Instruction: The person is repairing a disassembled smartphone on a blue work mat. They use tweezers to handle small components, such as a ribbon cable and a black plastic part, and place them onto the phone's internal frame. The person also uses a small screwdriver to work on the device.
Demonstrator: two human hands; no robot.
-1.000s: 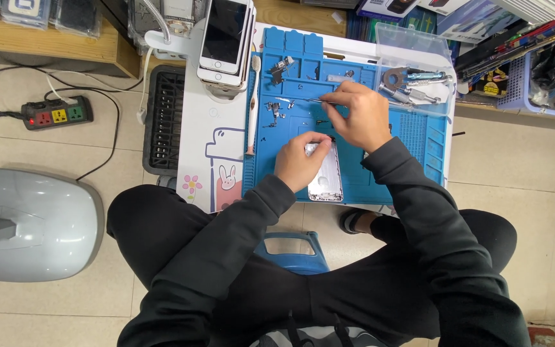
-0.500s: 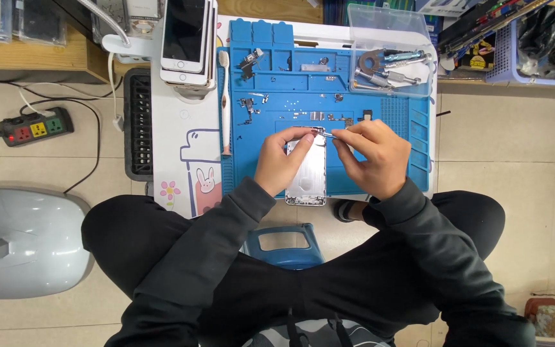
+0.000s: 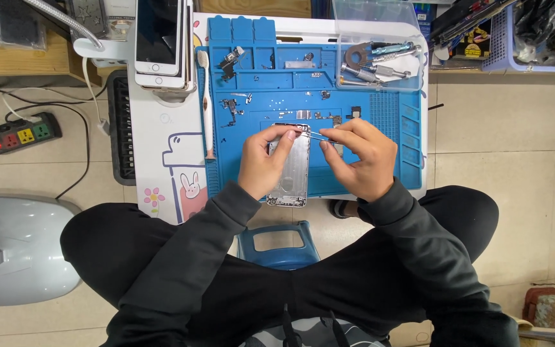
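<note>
Fingers [image 3: 284, 138] of left hand [image 3: 261, 168] grip the phone shell [image 3: 292, 173]; right hand [image 3: 361, 157] pinches tweezers [image 3: 319, 135] at twelve o'clock, where a slip could scatter parts.

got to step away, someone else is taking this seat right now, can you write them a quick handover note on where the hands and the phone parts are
Left hand: holds the silver phone housing by its left edge, thumb and forefinger at its top corner.
Right hand: pinches thin tweezers, tips at the top edge of the housing.
The housing lies on the blue repair mat, inside face up.
Done: the housing looks stripped; small removed parts and screws are spread over the upper mat.
A stack of phones sits to the upper left, and more tools lie in the clear tray.
Left: the job at the housing's top edge; what the tweezers grip is too small to tell.
</note>
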